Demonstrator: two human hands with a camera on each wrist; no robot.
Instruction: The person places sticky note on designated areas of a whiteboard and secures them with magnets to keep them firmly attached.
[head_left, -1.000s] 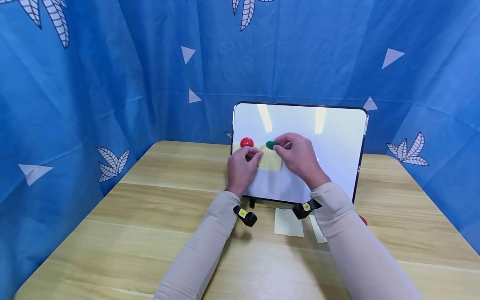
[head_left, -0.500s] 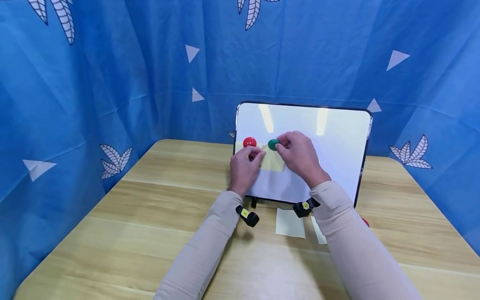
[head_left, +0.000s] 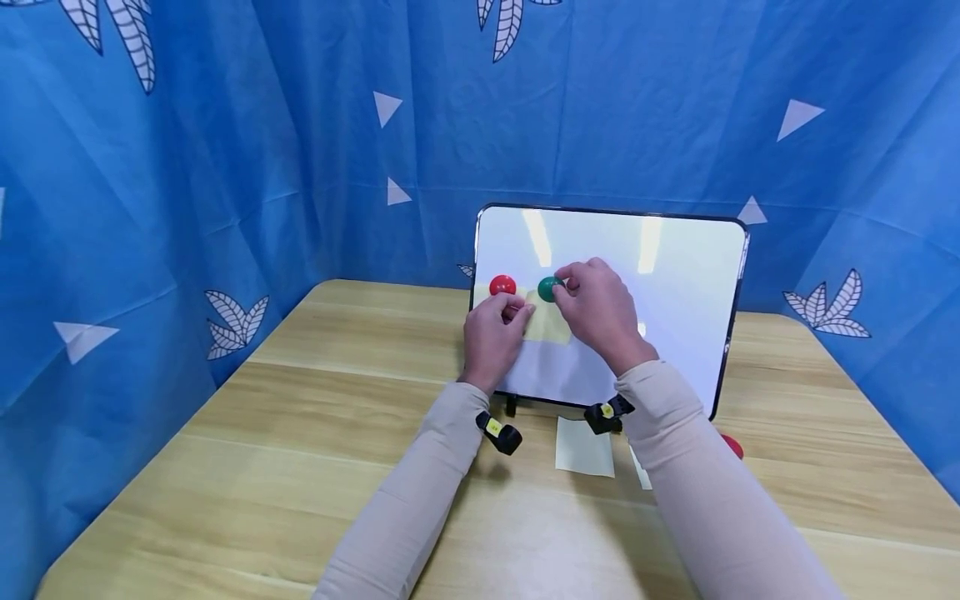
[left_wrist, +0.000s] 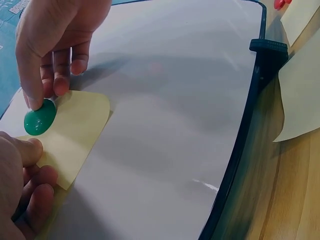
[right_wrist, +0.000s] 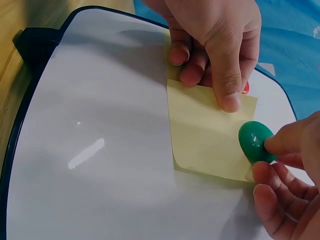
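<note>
One yellow note (head_left: 549, 325) lay over whiteboard (head_left: 675, 308), just right of left hand (head_left: 491, 337), which pinched its edge — likely steadying it. Right hand (head_left: 602, 310) gripped green magnet (head_left: 548, 289) at note's top, presumably for pinning. Yellow label (head_left: 494, 427) below left hand — too small to read.

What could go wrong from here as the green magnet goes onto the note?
The green magnet, in the right hand, overlaps the top edge of the yellow note; it might catch too little paper to hold.

The left hand is at the note's left side; letting go before the magnet seats could let the note shift.

That hand is also close under the red magnet, so it might knock it.
</note>
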